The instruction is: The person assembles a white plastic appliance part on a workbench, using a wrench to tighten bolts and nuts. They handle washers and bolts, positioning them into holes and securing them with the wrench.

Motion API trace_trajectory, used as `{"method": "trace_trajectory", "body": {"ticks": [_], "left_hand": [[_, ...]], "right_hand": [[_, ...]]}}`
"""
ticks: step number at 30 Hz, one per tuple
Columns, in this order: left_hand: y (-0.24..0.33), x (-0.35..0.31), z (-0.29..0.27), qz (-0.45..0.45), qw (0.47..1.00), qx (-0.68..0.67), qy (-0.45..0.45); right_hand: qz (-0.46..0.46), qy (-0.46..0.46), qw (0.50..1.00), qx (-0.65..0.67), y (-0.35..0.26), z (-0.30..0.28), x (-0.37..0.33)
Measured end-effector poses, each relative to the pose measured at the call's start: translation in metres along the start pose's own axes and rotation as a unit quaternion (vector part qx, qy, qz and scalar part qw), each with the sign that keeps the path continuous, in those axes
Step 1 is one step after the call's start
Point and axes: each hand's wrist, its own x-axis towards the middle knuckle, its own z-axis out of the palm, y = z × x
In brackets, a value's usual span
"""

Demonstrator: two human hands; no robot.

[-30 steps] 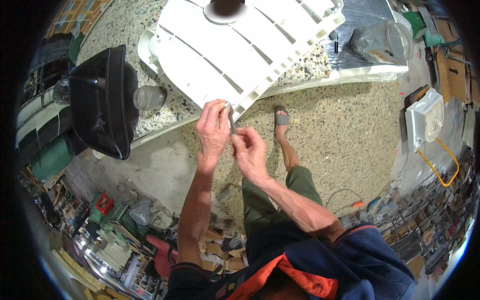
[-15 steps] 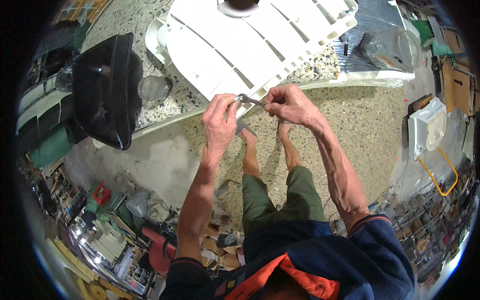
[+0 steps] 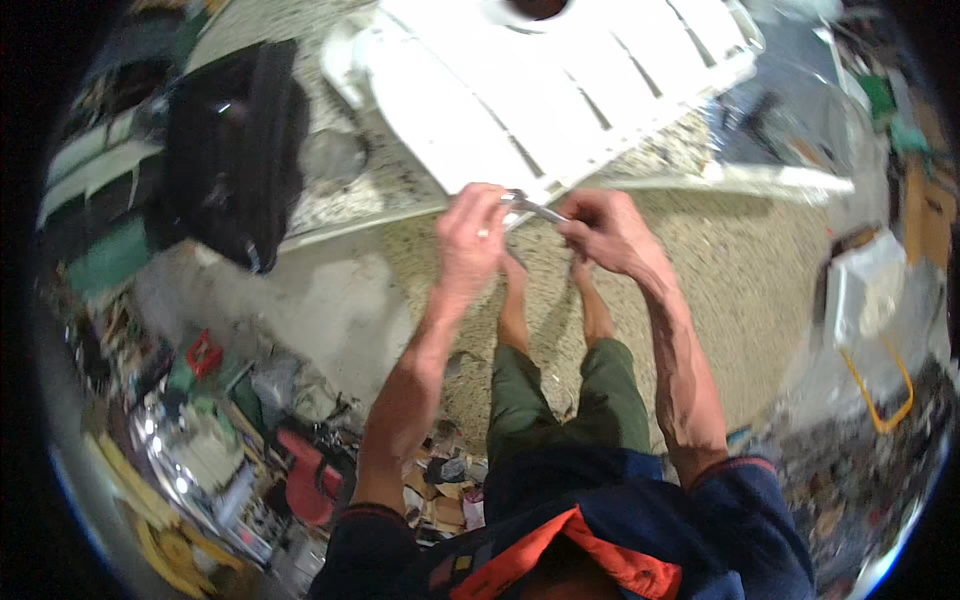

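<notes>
My right hand [image 3: 612,230] is closed round the shank of a metal wrench [image 3: 542,210], which points left. At the wrench's head my left hand [image 3: 470,232] is closed in a pinch. Whatever small part lies between those fingertips is hidden and blurred; I cannot make it out. Both hands are held at the near corner of a large white plastic panel [image 3: 470,90], which has long slots and a round dark hole. The panel lies on a speckled stone tabletop [image 3: 330,205]. I cannot tell whether the wrench touches the panel.
A black tub-like thing [image 3: 235,150] and a glass jar [image 3: 335,157] stand on the table's left. Dark plastic sheeting [image 3: 770,100] covers its right part. A white unit [image 3: 862,285] with a yellow handle stands on the floor at right. Clutter, including a red crate [image 3: 204,353], lies at lower left.
The view has shifted and blurred, so the panel and hands appear farther right. My left fingers now cover more of the wrench's head and the small shiny part seen there before.
</notes>
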Motion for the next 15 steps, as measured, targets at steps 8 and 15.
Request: {"method": "trace_trajectory", "body": {"ticks": [8, 15], "left_hand": [[0.002, -0.004, -0.001, -0.011, 1.0, -0.013, 0.026], [0.001, -0.006, 0.005, -0.013, 0.999, -0.015, 0.041]], "right_hand": [[0.045, 0.238, 0.895, 0.374, 0.016, 0.155, -0.022], [0.045, 0.201, 0.928, 0.311, 0.02, 0.122, -0.052]]}}
